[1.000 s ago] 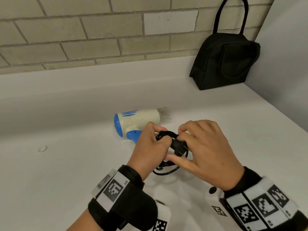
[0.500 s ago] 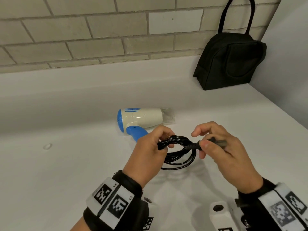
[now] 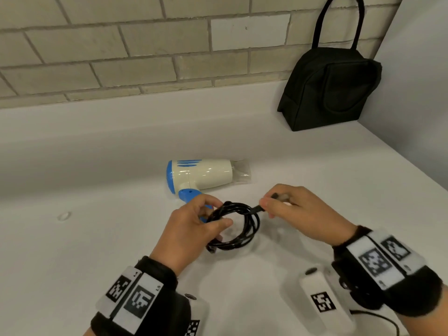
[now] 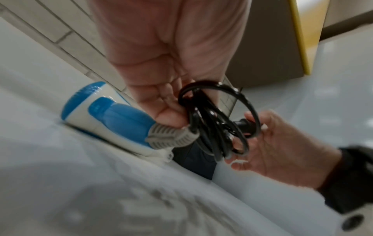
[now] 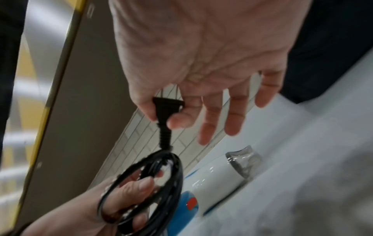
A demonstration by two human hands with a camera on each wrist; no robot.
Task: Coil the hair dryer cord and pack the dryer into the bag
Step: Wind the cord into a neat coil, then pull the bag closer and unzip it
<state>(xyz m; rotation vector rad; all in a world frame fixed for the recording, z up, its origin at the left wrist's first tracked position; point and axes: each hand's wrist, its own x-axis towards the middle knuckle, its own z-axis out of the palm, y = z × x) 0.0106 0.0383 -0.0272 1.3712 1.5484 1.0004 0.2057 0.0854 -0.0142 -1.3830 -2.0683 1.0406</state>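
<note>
- The left hand [image 3: 191, 229] grips the coiled black cord [image 3: 244, 229] in curled fingers, above the counter [image 3: 72, 263].
- The right hand [image 3: 300, 212] pinches the plug [image 5: 167, 108] between thumb and forefinger, other fingers loosely spread.
- The hair dryer [image 3: 203, 175] lies on its side just beyond.
- The black bag [image 3: 332, 90] stands upright in the far right corner.

We see a white counter [image 3: 84, 251] whose back edge curves up into a low white upstand [image 3: 121, 122]. Above it runs a wall of pale beige bricks [image 3: 121, 44] with lighter mortar joints. At the counter's right edge stands a plain grey-white side wall [image 3: 421, 69]. Near the left edge lies a small pale oval mark [image 3: 64, 216].
</note>
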